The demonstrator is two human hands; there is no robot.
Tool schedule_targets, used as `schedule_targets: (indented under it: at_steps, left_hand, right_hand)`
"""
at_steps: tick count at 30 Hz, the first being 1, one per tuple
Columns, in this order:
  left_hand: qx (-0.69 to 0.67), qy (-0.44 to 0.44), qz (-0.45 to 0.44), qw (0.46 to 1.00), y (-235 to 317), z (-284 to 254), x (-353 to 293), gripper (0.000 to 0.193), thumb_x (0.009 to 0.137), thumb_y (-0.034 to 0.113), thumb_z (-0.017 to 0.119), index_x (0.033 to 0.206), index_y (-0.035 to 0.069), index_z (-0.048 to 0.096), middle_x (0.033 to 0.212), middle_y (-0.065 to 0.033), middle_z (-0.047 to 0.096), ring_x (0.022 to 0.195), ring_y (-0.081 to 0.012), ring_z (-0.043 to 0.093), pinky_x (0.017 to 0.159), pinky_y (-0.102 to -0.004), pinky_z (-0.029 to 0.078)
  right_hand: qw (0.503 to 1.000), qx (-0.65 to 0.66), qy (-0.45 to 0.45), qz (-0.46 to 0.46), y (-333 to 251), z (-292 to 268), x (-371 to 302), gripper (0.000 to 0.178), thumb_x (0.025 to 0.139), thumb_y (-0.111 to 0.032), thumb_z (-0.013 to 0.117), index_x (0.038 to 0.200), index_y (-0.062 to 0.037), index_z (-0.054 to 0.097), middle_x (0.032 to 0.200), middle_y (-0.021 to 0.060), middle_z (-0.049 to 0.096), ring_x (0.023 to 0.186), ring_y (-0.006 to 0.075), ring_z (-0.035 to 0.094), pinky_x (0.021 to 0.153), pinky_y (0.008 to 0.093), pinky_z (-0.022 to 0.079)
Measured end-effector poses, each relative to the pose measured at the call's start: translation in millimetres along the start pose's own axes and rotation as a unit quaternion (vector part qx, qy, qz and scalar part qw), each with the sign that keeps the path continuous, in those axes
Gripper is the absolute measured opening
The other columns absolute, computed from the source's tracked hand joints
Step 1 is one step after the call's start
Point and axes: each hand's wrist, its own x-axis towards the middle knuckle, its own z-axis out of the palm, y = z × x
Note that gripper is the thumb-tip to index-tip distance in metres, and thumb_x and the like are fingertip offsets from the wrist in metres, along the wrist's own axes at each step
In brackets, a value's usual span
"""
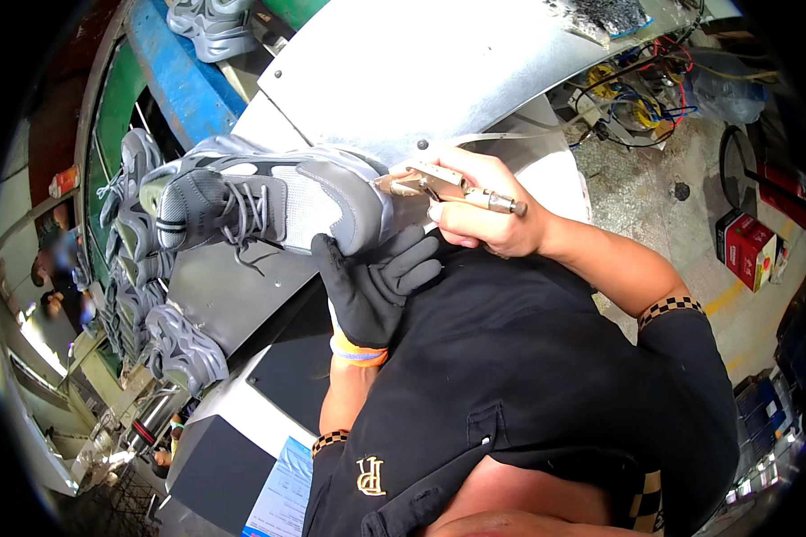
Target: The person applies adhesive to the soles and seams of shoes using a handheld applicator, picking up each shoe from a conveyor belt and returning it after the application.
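A grey lace-up sneaker [309,206] lies in front of me, toe to the right and laces upward. My left hand [376,291], in a dark knitted glove with an orange cuff, is at its toe. The glove's thumb rests against the sneaker's near side, and the other fingers are stretched out and apart below the toe. Bare, my right hand [497,215] is closed around a small metal tool [439,182] that looks like a spray gun. Its narrow tip points left and meets or nearly meets the toe edge; I cannot tell which.
A pale metal tabletop [394,72] spreads beyond the sneaker. Several grey sneakers [184,345] line the left side beside a blue rail [184,76]. On the floor at right are tangled wires [636,103] and a red box [745,251]. A printed sheet [282,492] lies at lower left.
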Motion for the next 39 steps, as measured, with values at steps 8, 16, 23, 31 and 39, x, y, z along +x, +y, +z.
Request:
schedule_targets:
  at_steps: [8, 16, 23, 31, 39]
  left_hand:
    - [-0.057, -0.108, -0.014, 0.992, 4, 18, 30, 0.099, 0.084, 0.076, 0.029, 0.140, -0.006, 0.025, 0.125, -0.0294, 0.052, 0.110, -0.0358, 0.059, 0.093, -0.0430, 0.051]
    - [-0.264, -0.269, 0.008, 0.926, 3, 13, 76, 0.088, 0.085, 0.075, 0.031, 0.125, -0.002, 0.045, 0.117, -0.0199, 0.059, 0.101, -0.0254, 0.062, 0.085, -0.0350, 0.052]
    - [-0.075, -0.197, 0.120, 0.970, 23, 36, 84, 0.075, 0.091, 0.068, 0.027, 0.117, 0.001, 0.050, 0.109, -0.0111, 0.059, 0.099, -0.0197, 0.057, 0.089, -0.0305, 0.045]
    - [0.401, -0.122, 0.464, 0.780, 88, -70, -4, 0.054, 0.087, 0.031, 0.054, 0.128, -0.003, 0.046, 0.126, -0.0177, 0.053, 0.112, -0.0296, 0.053, 0.097, -0.0420, 0.041]
    - [0.691, 0.176, 0.377, 0.591, 171, -98, -59, 0.077, 0.068, 0.024, 0.078, 0.131, -0.005, 0.046, 0.122, -0.0215, 0.057, 0.112, -0.0258, 0.055, 0.096, -0.0343, 0.040]
  right_hand:
    - [0.982, -0.182, 0.032, -0.030, -33, -1, 10, 0.037, 0.085, -0.005, 0.051, 0.121, 0.0032, 0.051, 0.065, -0.0009, 0.048, 0.050, 0.0052, 0.042, 0.047, 0.0217, 0.035]
    - [0.922, -0.330, 0.120, -0.163, -16, 11, 16, 0.040, 0.082, -0.003, 0.056, 0.121, 0.0058, 0.050, 0.065, -0.0019, 0.048, 0.054, 0.0056, 0.044, 0.051, 0.0211, 0.037]
    - [0.869, -0.405, 0.151, -0.242, 10, 13, 47, 0.049, 0.076, 0.004, 0.054, 0.124, 0.0009, 0.051, 0.060, 0.0008, 0.050, 0.053, 0.0057, 0.043, 0.052, 0.0195, 0.036]
    - [0.935, -0.259, 0.163, -0.180, -40, -88, 53, 0.042, 0.084, -0.008, 0.060, 0.122, 0.0059, 0.049, 0.078, 0.0072, 0.059, 0.064, 0.0116, 0.060, 0.058, 0.0247, 0.052]
    - [0.902, -0.137, 0.289, -0.288, -73, -114, 43, 0.040, 0.082, -0.012, 0.054, 0.119, 0.0023, 0.050, 0.073, 0.0058, 0.059, 0.061, 0.0124, 0.058, 0.056, 0.0247, 0.049]
